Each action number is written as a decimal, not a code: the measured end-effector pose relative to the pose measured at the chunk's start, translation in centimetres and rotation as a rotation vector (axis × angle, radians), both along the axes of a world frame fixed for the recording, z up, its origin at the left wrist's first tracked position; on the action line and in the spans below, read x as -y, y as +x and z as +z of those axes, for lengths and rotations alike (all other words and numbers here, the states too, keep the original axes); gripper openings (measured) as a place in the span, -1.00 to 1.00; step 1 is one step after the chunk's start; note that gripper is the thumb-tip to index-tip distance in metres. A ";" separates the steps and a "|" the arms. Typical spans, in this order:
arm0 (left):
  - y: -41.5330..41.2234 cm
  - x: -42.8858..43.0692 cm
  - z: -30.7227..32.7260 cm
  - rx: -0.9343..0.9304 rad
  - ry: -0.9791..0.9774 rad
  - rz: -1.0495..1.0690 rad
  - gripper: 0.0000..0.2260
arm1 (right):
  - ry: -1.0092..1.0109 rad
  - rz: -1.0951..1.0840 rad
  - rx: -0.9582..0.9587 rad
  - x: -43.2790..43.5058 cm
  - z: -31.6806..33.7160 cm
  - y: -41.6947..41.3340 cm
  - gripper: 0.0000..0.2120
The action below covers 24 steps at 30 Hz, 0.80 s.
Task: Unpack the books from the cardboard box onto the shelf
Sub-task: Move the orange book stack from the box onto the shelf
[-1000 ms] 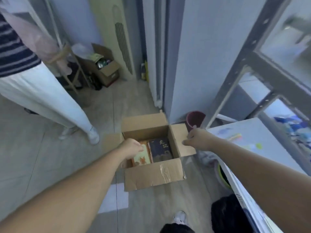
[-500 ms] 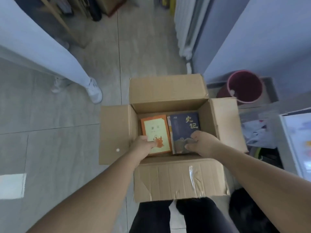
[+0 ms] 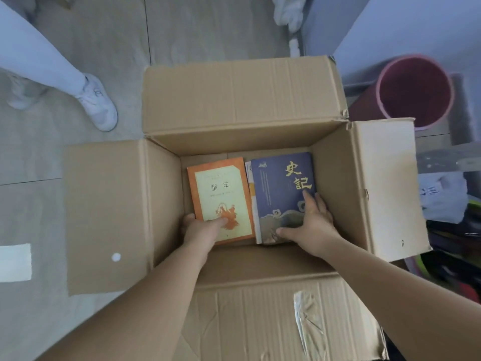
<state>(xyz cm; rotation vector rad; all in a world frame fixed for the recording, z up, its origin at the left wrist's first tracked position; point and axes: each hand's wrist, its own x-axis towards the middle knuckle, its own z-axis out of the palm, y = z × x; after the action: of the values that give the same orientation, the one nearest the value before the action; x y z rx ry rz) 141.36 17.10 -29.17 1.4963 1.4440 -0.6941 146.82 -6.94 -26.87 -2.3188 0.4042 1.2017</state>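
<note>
An open cardboard box (image 3: 239, 95) stands on the floor below me, all flaps folded out. Inside lie two books side by side: an orange and cream book (image 3: 218, 188) on the left and a dark blue book (image 3: 278, 186) with gold characters on the right. My left hand (image 3: 200, 230) grips the near end of the orange book, thumb on its cover. My right hand (image 3: 312, 225) holds the near right corner of the blue book, fingers spread on the cover and thumb along its lower edge. More books show beneath the blue one. No shelf is in view.
Another person's leg and white shoe (image 3: 97, 102) stand on the floor at the far left. A dark red bucket (image 3: 413, 92) sits right of the box. Clutter and cloth (image 3: 442, 196) lie along the right edge. A blue wall rises at the back right.
My view has closed in on the box. Both hands went from the box's rim down inside it and took hold of the two books.
</note>
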 end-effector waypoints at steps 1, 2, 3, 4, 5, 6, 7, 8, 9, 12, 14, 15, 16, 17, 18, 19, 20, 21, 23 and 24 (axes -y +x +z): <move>0.0 -0.1 -0.2 -0.001 -0.008 0.012 -0.35 | 0.011 -0.026 -0.002 0.0 -0.2 0.1 0.20; 0.0 -0.2 -0.3 0.004 -0.016 0.018 -0.45 | 0.024 -0.053 -0.004 0.1 -0.3 0.2 0.19; 0.0 -0.3 -0.4 0.016 -0.019 0.026 -0.54 | 0.039 -0.079 -0.005 0.2 -0.4 0.3 0.18; 0.0 -0.4 -0.2 0.034 -0.018 0.038 -0.63 | 0.059 -0.116 -0.008 0.3 -0.4 0.4 0.17; -0.1 -0.4 0.1 0.060 -0.021 0.055 -0.69 | 0.088 -0.173 -0.013 0.4 -0.2 0.6 0.15; -0.2 -0.5 0.5 0.090 -0.033 0.071 -0.72 | 0.121 -0.243 -0.019 0.5 0.0 0.7 0.13; -0.3 -0.4 1.1 0.119 -0.051 0.079 -0.74 | 0.151 -0.313 -0.027 0.5 0.2 0.9 0.11; -0.5 -0.4 1.8 0.143 -0.071 0.073 -0.75 | 0.174 -0.377 -0.034 0.4 0.4 1.1 0.08; -0.6 -0.4 2.4 0.162 -0.090 0.064 -0.76 | 0.186 -0.428 -0.038 0.2 0.6 1.2 0.06; -0.6 -0.5 3.8 0.212 -0.166 0.087 -0.80 | 0.168 -0.494 -0.032 -0.1 0.7 1.7 -0.06; -0.6 -0.6 4.3 0.247 -0.237 0.121 -0.76 | 0.163 -0.517 -0.020 0.0 0.4 2.0 -0.15; -0.6 -0.5 4.5 0.263 -0.270 0.131 -0.74 | 0.171 -0.528 -0.023 0.1 0.4 2.2 -0.18; -0.6 -0.4 4.6 0.276 -0.301 0.135 -0.73 | 0.182 -0.548 -0.036 0.1 0.4 2.5 -0.20; -0.5 -0.2 4.7 0.285 -0.323 0.138 -0.74 | 0.195 -0.574 -0.050 0.3 0.3 2.7 -0.23; -0.4 0.0 4.7 0.289 -0.339 0.145 -0.74 | 0.205 -0.596 -0.061 0.4 0.2 3.1 -0.25; -0.4 0.1 4.6 0.291 -0.349 0.157 -0.74 | 0.208 -0.614 -0.070 0.6 0.1 3.4 -0.27; -0.4 0.1 4.6 0.296 -0.362 0.169 -0.74 | 0.205 -0.636 -0.088 0.8 0.1 3.7 -0.28; -0.4 0.1 4.5 0.305 -0.379 0.179 -0.74 | 0.209 -0.663 -0.110 1.0 0.0 3.9 -0.28; -0.7 -0.4 4.5 0.320 -0.404 0.197 -0.74 | 0.252 -0.695 -0.160 1.3 -0.3 4.3 -0.24; -0.9 -0.6 4.5 0.328 -0.414 0.200 -0.74 | 0.273 -0.699 -0.175 1.3 -0.4 4.3 -0.22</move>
<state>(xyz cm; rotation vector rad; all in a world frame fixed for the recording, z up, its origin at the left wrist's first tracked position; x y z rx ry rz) 140.48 17.67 -24.66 1.0690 1.1003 -0.5528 151.16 -8.19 -27.30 -1.6278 0.9512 1.0161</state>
